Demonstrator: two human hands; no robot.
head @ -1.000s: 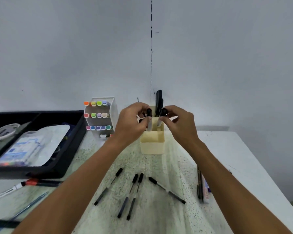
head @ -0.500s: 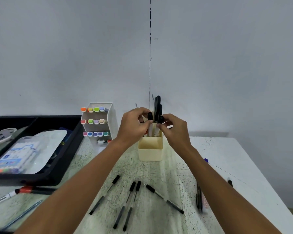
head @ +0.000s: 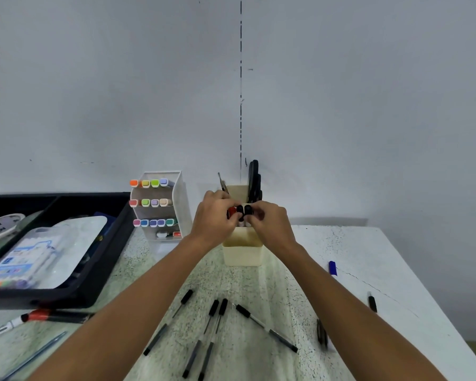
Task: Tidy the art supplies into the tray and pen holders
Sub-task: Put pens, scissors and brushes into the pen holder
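A cream pen holder (head: 242, 253) stands at the middle of the table's far side. My left hand (head: 213, 218) and my right hand (head: 272, 222) meet over its middle section. Each pinches a black-capped marker (head: 243, 210) standing in the holder, next to a red-capped one (head: 232, 211). Black scissors (head: 254, 180) stick up from the rear section. Several black pens (head: 217, 328) lie loose on the table in front. The black tray (head: 105, 259) sits at the left, holding a marker pack and tape rolls.
A white rack of coloured markers (head: 160, 204) stands left of the holder. A red-and-black marker (head: 47, 316) and a thin pen (head: 36, 353) lie at the front left. At the right lie a blue cap (head: 332, 268), a black pen (head: 372, 302) and dark pens (head: 322, 334).
Both hands have lowered the black-capped markers down into the holder. The view has tilted so the table sits lower in frame.
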